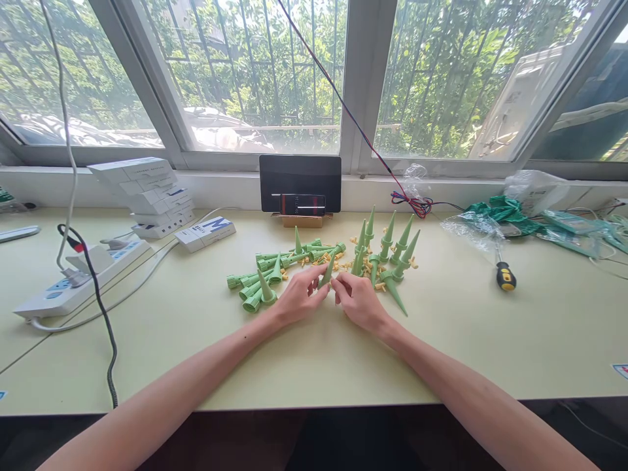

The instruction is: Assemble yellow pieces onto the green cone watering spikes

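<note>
My left hand [305,292] is closed around a green plastic watering spike [328,269], its pointed tip upward. My right hand [357,296] is beside it, fingers pinched close to the spike's lower side; whatever sits between those fingertips is hidden. Left of my hands lie several green tubes [252,289] on their sides, with loose green cones, one of them a cone [265,288] standing near my left wrist. Small yellow valve pieces [338,257] are scattered behind my hands. To the right, several spikes [402,255] with yellow pieces on them stand grouped, and one spike [394,293] lies tilted.
A dark tablet [300,173] and a phone [303,204] lean at the back of the table. White boxes [157,196] and a power strip [88,275] with cables are on the left. A screwdriver [505,276] and plastic bags [510,216] lie to the right.
</note>
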A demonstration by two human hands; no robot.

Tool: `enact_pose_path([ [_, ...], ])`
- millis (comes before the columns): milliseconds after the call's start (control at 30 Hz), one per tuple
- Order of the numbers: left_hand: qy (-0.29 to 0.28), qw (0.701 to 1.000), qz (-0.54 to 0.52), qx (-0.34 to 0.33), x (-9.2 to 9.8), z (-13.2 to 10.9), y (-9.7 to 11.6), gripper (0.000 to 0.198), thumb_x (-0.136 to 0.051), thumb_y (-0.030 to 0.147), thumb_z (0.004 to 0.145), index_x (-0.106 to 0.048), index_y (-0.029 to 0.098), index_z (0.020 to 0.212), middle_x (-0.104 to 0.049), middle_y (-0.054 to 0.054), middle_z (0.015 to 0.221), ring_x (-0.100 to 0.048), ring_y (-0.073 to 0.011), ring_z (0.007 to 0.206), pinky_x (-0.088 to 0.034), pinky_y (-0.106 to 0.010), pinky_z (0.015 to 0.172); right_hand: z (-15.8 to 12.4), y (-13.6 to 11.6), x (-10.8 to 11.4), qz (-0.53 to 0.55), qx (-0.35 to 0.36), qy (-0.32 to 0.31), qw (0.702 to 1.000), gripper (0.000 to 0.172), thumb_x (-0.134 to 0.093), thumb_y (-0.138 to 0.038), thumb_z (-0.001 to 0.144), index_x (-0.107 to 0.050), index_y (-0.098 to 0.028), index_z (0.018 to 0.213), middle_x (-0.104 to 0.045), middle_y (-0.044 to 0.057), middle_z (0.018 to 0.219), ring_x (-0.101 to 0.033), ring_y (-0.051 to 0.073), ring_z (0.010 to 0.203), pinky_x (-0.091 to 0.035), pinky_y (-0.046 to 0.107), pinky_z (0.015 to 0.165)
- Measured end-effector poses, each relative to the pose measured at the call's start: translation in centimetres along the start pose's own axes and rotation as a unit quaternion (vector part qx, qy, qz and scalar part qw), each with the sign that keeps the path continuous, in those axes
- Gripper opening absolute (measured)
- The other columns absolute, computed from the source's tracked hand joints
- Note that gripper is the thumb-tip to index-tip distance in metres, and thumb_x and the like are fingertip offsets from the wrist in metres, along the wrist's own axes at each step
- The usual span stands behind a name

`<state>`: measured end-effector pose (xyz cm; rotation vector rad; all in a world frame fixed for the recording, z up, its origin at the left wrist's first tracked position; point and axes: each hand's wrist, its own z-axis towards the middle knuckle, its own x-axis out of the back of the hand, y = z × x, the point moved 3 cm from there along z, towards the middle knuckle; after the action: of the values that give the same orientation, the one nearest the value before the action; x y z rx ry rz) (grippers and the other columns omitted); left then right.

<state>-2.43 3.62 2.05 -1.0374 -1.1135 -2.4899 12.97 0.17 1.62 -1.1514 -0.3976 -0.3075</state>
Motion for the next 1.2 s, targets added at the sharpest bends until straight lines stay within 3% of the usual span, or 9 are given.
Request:
enact_pose_path([
  [167,-0.005,0.999,0.027,-0.017,0.5,0.0,0.7,0.051,-0.059,0.027,0.084,-0.056,0.014,0.133,-0.064,-0.005,0.089,-0.050,-0.0147,0.071,-0.046,-0.027,0.060,-0.1,-0.2,0.1,0.018,-0.009,0.002,1.000,0.031,-0.044,-0.035,0.097,-0.047,-0.021,0.070,-0.058,-0.001,0.061,-0.046,0.012,0.046,-0.036,0.025,0.052],
  [400,0.009,0.997,0.038,-0.066,0.2,-0.1,1.1,0.055,-0.066,0.031,0.084,-0.053,0.017,0.136,-0.069,-0.009,0.111,-0.059,-0.0234,0.103,-0.050,-0.038,0.092,0.0,-0.3,0.2,0.027,-0.005,0.013,1.000,0.033,-0.043,-0.038,0.097,-0.046,-0.021,0.069,-0.051,-0.002,0.059,-0.047,0.012,0.048,-0.037,0.024,0.051],
  [533,0.000,0.998,0.021,-0.065,-0.2,-0.2,0.9,0.055,-0.064,0.031,0.086,-0.050,0.017,0.138,-0.066,-0.011,0.125,-0.061,-0.0252,0.114,-0.050,-0.038,0.097,0.0,-0.3,0.2,0.036,-0.006,0.011,0.999,0.034,-0.043,-0.039,0.097,-0.044,-0.021,0.068,-0.049,-0.002,0.057,-0.048,0.012,0.048,-0.037,0.024,0.051],
  [667,-0.001,0.999,0.019,-0.037,-0.1,-0.2,0.8,0.051,-0.064,0.034,0.086,-0.054,0.016,0.133,-0.069,-0.010,0.112,-0.065,-0.0219,0.095,-0.054,-0.033,0.081,0.0,-0.3,0.3,0.044,-0.008,0.016,0.999,0.033,-0.044,-0.041,0.097,-0.048,-0.021,0.071,-0.053,-0.001,0.058,-0.050,0.013,0.050,-0.040,0.024,0.052],
  [833,0.000,0.999,0.036,-0.020,0.3,0.0,0.9,0.042,-0.062,0.031,0.085,-0.059,0.016,0.124,-0.065,-0.003,0.087,-0.054,-0.0133,0.066,-0.047,-0.027,0.062,0.1,-0.1,0.5,0.042,-0.006,0.033,0.999,0.033,-0.044,-0.043,0.097,-0.052,-0.021,0.074,-0.057,0.000,0.062,-0.052,0.013,0.050,-0.042,0.024,0.052],
  [1000,0.003,1.000,0.011,0.005,0.0,0.1,0.7,0.034,-0.061,0.028,0.085,-0.061,0.017,0.117,-0.063,-0.001,0.081,-0.052,-0.0108,0.060,-0.045,-0.025,0.058,0.1,0.0,0.5,0.036,-0.003,0.039,0.999,0.031,-0.045,-0.044,0.098,-0.055,-0.021,0.080,-0.059,0.000,0.064,-0.051,0.013,0.050,-0.041,0.024,0.052],
  [1200,0.039,0.996,-0.028,0.075,-0.2,0.0,-0.1,0.034,-0.061,0.036,0.086,-0.061,0.016,0.114,-0.066,-0.005,0.091,-0.051,-0.0085,0.054,-0.048,-0.025,0.053,0.1,-0.2,0.7,0.031,-0.001,0.053,0.998,0.023,-0.049,-0.040,0.096,-0.057,-0.020,0.090,-0.066,0.002,0.074,-0.055,0.013,0.051,-0.044,0.025,0.054],
])
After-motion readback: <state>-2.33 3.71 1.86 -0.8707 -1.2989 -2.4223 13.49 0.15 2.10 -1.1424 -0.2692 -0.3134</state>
